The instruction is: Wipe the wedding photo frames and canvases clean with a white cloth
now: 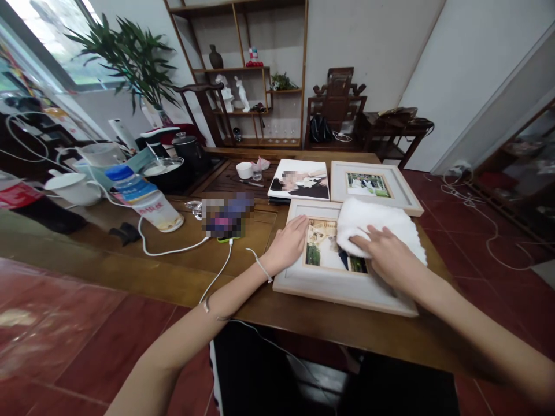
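Cloth (385, 222), white and fluffy, is covering the upper right of the nearer picture frame (325, 282) on the wooden surface (182, 277). Right hand (385, 254) is pressing on it, fingers spread, unclenched; left hand (286, 247) is resting along the frame's left side, fingers extended, grasping nothing.

Single head-worn camera: looks forward and down across near table (256, 229), toward distant shelf (234, 70).

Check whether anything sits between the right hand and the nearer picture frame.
Yes: the white cloth lies under the right hand, over the upper right of the nearer picture frame. Nothing visible separates the left hand from the frame's left side.
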`<state>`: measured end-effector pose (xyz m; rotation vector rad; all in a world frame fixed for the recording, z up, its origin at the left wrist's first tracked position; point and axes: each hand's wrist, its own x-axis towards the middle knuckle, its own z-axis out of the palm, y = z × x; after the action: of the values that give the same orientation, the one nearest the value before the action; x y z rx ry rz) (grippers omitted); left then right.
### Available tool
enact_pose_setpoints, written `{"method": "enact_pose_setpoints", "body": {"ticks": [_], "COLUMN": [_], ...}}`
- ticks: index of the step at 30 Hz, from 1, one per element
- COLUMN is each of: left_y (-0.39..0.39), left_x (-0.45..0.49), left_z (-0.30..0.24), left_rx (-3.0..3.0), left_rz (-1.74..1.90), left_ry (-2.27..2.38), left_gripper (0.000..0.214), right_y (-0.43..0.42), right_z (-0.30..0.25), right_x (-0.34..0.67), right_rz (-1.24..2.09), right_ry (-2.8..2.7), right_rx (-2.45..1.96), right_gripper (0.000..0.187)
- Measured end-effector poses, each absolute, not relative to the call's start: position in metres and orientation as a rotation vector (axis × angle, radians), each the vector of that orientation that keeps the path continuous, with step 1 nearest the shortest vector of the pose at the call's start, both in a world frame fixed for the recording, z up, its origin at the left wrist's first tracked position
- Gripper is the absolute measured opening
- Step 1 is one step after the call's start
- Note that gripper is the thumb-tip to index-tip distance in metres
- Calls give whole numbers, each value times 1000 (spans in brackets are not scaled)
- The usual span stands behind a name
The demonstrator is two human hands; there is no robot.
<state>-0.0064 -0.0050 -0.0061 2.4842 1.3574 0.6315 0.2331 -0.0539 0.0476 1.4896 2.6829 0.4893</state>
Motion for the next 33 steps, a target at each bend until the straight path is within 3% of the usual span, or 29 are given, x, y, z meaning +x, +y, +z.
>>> {"method": "enact_pose_setpoints", "body": {"ticks": [5, 9, 16, 21, 33], "left_y": [-3, -2, -1, -4, -2], "left_x": [-6, -7, -8, -6, -6], "left_z": [-8, -9, -9, -8, -9], "left_rx": [2512, 2531, 2546, 2521, 2542], "left_rz": [637, 613, 588, 603, 593], "left_ry": [1342, 1332, 1334, 1368, 1368], "left_gripper": [44, 44, 44, 44, 44], "right_y": [-119, -134, -53, -15, -138], "right_z": [64, 62, 43, 32, 23], "right_x": [234, 231, 236, 243, 244], "right_rz": [168, 125, 475, 594, 197], "right_ry": [2758, 2796, 2585, 2684, 2950], "right_rx": [1313, 1323, 1760, 1605, 1250], "right_gripper": [64, 67, 63, 57, 76]}}
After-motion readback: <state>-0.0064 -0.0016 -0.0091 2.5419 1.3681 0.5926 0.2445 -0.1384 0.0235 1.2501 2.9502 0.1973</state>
